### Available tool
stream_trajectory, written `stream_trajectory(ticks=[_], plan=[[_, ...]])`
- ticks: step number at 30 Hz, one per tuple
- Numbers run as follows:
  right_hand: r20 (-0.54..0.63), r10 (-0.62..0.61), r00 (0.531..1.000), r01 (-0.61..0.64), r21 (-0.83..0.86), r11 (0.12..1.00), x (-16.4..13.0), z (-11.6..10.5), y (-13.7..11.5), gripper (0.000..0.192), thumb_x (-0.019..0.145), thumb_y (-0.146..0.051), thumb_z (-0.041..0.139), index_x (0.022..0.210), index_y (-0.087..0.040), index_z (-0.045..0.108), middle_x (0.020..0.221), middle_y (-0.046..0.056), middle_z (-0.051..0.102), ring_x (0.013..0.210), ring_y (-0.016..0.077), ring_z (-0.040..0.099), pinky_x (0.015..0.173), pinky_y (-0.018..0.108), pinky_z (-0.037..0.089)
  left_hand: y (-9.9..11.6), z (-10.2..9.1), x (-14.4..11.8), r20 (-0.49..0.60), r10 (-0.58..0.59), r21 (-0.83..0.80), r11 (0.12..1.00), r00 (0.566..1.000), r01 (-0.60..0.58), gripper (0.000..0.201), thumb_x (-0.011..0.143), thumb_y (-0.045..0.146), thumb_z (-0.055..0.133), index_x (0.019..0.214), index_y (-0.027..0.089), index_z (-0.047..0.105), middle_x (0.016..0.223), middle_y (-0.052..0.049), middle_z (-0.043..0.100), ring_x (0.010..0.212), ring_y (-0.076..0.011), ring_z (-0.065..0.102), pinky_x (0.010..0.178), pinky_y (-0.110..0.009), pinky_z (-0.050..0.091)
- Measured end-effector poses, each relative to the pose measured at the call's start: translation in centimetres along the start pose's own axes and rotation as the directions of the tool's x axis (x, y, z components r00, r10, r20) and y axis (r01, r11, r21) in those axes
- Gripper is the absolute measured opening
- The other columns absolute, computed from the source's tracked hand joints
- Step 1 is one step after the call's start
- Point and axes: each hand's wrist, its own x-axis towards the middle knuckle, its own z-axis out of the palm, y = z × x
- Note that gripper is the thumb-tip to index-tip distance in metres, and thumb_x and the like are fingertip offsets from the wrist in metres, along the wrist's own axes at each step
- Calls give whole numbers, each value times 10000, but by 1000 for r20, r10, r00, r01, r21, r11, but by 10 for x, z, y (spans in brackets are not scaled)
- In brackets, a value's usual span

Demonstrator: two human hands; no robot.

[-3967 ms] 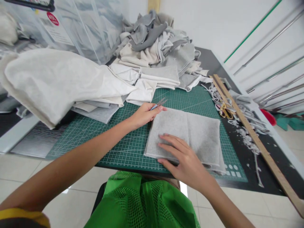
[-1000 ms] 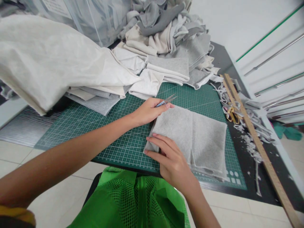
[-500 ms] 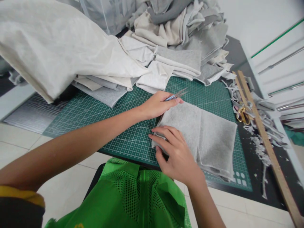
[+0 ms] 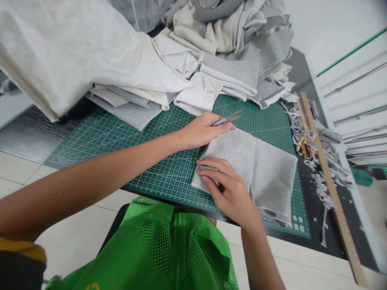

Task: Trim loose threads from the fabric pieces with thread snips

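A folded grey fabric piece [image 4: 263, 169] lies on the green cutting mat [image 4: 130, 149]. My left hand [image 4: 201, 131] rests at the fabric's far left corner and holds small blue-handled thread snips [image 4: 226, 118], blades pointing right. My right hand [image 4: 231, 191] lies on the fabric's near left corner, fingers curled over its edge and pinching the layers.
Stacks of folded white and grey cloth [image 4: 193, 72] and a large cream sheet [image 4: 66, 52] crowd the mat's far side. A wooden ruler [image 4: 329, 181], gold-handled scissors [image 4: 302, 146] and fabric trimmings [image 4: 320, 177] lie at the right. A green mesh garment [image 4: 169, 249] covers my lap.
My right hand has slid from the fabric's middle to its near left corner and curled over the edge. My left hand has stayed at the far corner with the snips.
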Motion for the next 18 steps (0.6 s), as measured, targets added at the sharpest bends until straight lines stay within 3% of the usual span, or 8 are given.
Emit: stream_trajectory(ticks=[6,13,18], plan=[[118,-53,992,63,-82,995,-7,-6,-3,405,879,-206,704,1277,-232,640,1423,96,609,1332,299,538,1122,580,463,0,-1,-1,2,-13,13,1000,1000,13,246,926,272,579,990,122,764,568,64,421,524,-76,349,554,-268,279],[48,-177,983,183,-203,962,-13,-4,7,279,945,-84,591,1202,-175,645,1304,127,664,1263,254,601,1077,488,539,-2,-1,0,13,-11,14,1000,1000,11,265,936,293,580,1007,113,761,567,69,382,524,-74,345,540,-263,254],[-45,-76,996,70,-110,991,-10,0,5,226,954,-80,567,1117,-191,678,1236,107,695,1204,226,636,1036,458,552,-1,-1,0,9,-6,27,1000,1000,6,270,932,268,572,1041,109,761,586,62,432,553,-78,381,566,-257,295]])
